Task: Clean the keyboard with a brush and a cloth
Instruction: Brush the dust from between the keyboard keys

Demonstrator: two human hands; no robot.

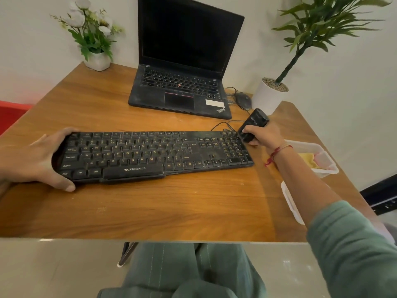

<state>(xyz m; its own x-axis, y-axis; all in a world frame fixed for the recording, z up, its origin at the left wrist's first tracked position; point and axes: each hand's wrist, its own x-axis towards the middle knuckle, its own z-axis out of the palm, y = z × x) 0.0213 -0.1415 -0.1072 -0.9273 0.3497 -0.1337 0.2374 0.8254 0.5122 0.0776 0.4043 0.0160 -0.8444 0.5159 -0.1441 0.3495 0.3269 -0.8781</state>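
So the dusty black full-size keyboard (150, 153) sits across the middle of the brown wood-grain worktop (171, 207), slightly angled, with its right end a bit farther from the near edge. The left hand (32, 158) is wrapped around the keyboard's left end, thumb on the near side and fingers over the far side, which looks like bracing so the board doesn't skate around while it gets scrubbed. The right hand (264, 134) is clamped around a stubby black brush (255, 122) and has it right at the keyboard's far right corner, by the numpad. I can't actually see the bristles from here, so can't say whether they're touching the keys. My guess is brushing begins at that corner and works across. Over at the right edge of the worktop there's a clear plastic container (322, 166) with a yellow cloth (308, 159) lying in it, parked within reach for the wipe-down, and its lid (290, 201) hangs over the right edge just nearer. A dusty open black laptop (182, 61) and a black wired mouse (243, 100) sit towards the far edge, well out of the way. Plenty of grime visible on the keys, so I'd call this early days.
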